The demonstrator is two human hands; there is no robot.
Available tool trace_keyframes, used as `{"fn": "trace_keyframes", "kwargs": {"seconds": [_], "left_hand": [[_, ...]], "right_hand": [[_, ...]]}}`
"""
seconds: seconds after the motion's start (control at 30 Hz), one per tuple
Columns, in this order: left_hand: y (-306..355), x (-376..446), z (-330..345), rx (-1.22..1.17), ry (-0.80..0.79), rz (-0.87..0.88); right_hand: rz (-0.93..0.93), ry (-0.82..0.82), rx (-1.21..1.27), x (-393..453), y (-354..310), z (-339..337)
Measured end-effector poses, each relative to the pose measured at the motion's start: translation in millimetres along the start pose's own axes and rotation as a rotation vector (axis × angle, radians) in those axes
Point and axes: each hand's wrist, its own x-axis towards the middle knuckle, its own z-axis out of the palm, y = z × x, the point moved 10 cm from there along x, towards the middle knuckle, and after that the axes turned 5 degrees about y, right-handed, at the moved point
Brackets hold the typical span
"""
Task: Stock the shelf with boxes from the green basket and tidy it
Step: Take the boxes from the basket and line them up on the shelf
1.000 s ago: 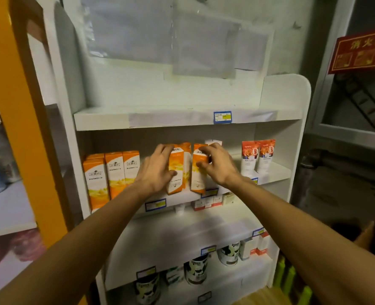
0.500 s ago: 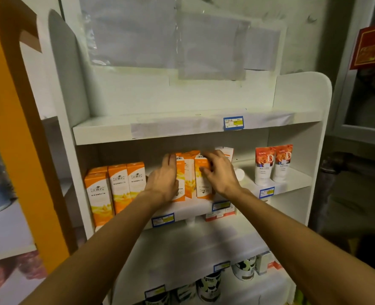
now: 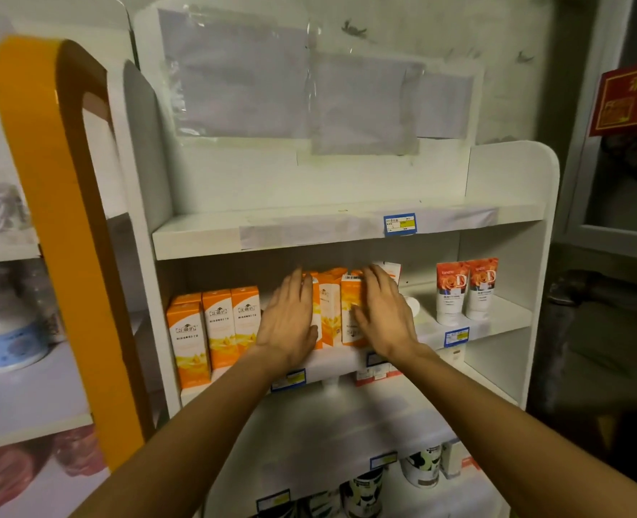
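Note:
A small group of orange-and-white boxes (image 3: 331, 312) stands upright in the middle of the second shelf (image 3: 331, 362) of a white shelf unit. My left hand (image 3: 290, 323) presses flat against the group's left side with straight fingers. My right hand (image 3: 382, 312) lies with straight fingers against the front and right side of the group. Three matching orange boxes (image 3: 214, 330) stand in a row at the shelf's left end, apart from the group. The green basket is out of view.
Two red-and-white tubes (image 3: 466, 289) stand at the right end of the same shelf. The top shelf (image 3: 272, 233) carries a blue price tag. Black-and-white cans (image 3: 419, 467) sit on a lower shelf. An orange frame (image 3: 66, 226) rises at the left.
Both hands have flattened against the middle group of boxes and pushed it further back and straighter on the shelf. The camera has tilted up and moved closer.

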Motion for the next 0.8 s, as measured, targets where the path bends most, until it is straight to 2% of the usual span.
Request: {"fn": "trace_keyframes", "kwargs": {"seconds": [0.17,0.43,0.6,0.8], "left_hand": [[2,-23,1,-0.026,-0.024,-0.007],[-2,-66,19,-0.114,-0.129,-0.056],[-20,-68,42,-0.254,-0.179,-0.22],[-34,-41,64,-0.346,-0.187,-0.461]], "right_hand": [[0.1,0.008,0.08,-19,5,-10],[0.26,-0.071,0.218,-67,12,-4],[0.383,-0.114,0.308,-80,27,26],[0.391,-0.131,0.338,-60,39,51]]}}
